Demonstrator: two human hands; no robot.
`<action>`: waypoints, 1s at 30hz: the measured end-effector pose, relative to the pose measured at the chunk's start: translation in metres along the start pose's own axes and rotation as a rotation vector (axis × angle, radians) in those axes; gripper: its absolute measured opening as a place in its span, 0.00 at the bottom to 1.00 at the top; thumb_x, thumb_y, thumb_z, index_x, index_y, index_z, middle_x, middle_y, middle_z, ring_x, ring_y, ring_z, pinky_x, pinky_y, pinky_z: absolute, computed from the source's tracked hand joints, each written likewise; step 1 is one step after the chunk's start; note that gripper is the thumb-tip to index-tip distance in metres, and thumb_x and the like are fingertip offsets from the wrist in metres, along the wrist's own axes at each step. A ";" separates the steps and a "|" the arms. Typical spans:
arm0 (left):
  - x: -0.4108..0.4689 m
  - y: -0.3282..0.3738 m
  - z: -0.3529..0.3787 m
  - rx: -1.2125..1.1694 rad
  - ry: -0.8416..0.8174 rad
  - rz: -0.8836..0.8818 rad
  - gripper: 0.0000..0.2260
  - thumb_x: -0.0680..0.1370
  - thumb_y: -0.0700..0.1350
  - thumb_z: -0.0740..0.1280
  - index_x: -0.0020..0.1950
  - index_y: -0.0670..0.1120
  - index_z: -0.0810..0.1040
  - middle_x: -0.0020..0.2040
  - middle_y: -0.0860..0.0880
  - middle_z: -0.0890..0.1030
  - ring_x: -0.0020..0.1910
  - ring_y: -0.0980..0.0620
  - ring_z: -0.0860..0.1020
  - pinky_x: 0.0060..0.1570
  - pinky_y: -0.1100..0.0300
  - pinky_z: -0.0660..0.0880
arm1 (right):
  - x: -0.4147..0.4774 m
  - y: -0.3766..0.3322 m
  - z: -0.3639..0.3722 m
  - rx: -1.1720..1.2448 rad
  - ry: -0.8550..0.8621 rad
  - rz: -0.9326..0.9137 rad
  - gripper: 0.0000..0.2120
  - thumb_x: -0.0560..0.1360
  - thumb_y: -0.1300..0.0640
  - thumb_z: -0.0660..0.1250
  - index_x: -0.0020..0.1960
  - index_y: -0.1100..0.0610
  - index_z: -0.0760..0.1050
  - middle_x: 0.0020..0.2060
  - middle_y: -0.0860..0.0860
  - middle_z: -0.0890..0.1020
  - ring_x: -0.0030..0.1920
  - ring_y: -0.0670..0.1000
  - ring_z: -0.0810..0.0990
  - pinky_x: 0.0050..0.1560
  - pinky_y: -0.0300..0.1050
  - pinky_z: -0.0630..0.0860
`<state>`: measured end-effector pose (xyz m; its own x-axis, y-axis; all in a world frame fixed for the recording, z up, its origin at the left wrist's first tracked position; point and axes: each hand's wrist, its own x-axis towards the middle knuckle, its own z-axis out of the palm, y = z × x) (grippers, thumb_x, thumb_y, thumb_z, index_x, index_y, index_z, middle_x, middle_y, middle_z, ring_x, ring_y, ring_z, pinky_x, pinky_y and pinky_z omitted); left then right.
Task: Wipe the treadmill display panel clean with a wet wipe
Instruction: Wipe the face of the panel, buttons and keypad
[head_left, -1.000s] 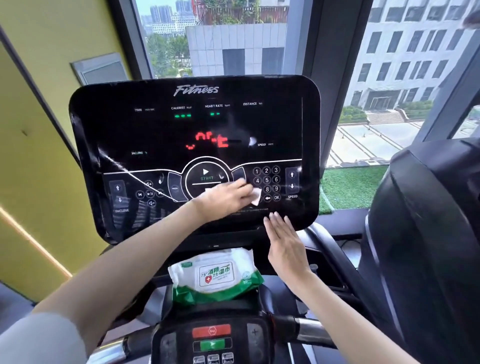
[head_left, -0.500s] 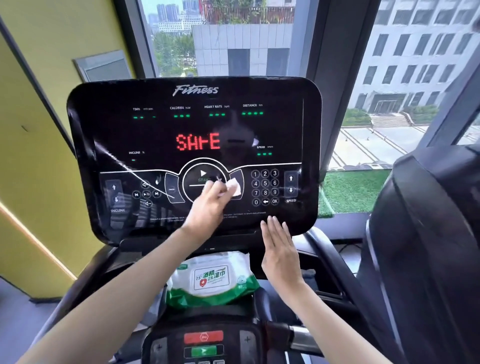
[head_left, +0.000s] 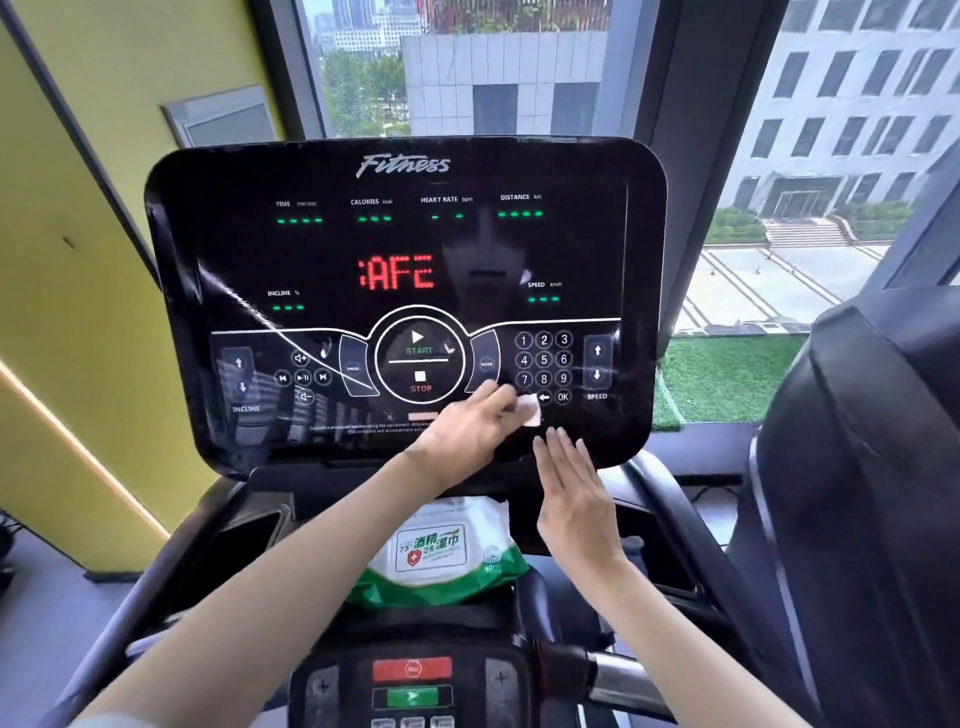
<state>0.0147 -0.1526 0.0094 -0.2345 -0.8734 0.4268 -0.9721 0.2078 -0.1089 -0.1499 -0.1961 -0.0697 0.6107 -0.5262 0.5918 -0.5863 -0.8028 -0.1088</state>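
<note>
The black treadmill display panel (head_left: 405, 244) fills the middle of the view, lit with red letters and green dashes. My left hand (head_left: 467, 431) presses a small white wet wipe (head_left: 529, 410) against the panel's lower part, just left of the number keypad. My right hand (head_left: 574, 493) lies flat with fingers together, its fingertips touching the panel's bottom edge right of the wipe.
A green-and-white pack of wet wipes (head_left: 441, 556) rests on the console tray below the panel. A lower control pad with red and green buttons (head_left: 413, 680) is nearest me. A second black treadmill console (head_left: 862, 467) stands at the right; a yellow wall at the left.
My left hand slid the wipe left to the start button, then back down and right beside the keypad. The right hand stayed at the panel's bottom edge. The red readout changed.
</note>
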 end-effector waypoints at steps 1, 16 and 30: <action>0.009 0.010 0.001 -0.032 0.019 -0.060 0.24 0.64 0.28 0.66 0.59 0.43 0.75 0.45 0.45 0.73 0.44 0.49 0.68 0.20 0.57 0.73 | 0.001 0.001 0.000 0.010 0.015 0.002 0.26 0.67 0.69 0.51 0.62 0.68 0.74 0.60 0.63 0.77 0.63 0.59 0.75 0.70 0.52 0.56; -0.018 0.005 0.013 -0.103 0.118 -0.186 0.26 0.65 0.26 0.66 0.59 0.44 0.72 0.43 0.45 0.75 0.43 0.48 0.70 0.22 0.54 0.75 | 0.008 -0.002 -0.007 0.126 0.162 0.046 0.21 0.67 0.69 0.53 0.52 0.66 0.80 0.50 0.59 0.83 0.53 0.56 0.82 0.60 0.54 0.74; -0.096 -0.046 -0.004 -0.106 0.375 -0.423 0.18 0.73 0.29 0.62 0.60 0.44 0.72 0.44 0.45 0.74 0.39 0.43 0.74 0.35 0.50 0.76 | 0.036 -0.048 -0.003 0.225 0.224 0.002 0.19 0.69 0.72 0.57 0.56 0.68 0.78 0.55 0.62 0.81 0.59 0.59 0.78 0.64 0.54 0.70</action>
<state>0.0819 -0.0769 -0.0228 0.2076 -0.6781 0.7050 -0.9725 -0.0657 0.2232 -0.1017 -0.1756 -0.0410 0.4627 -0.4730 0.7498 -0.4399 -0.8568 -0.2691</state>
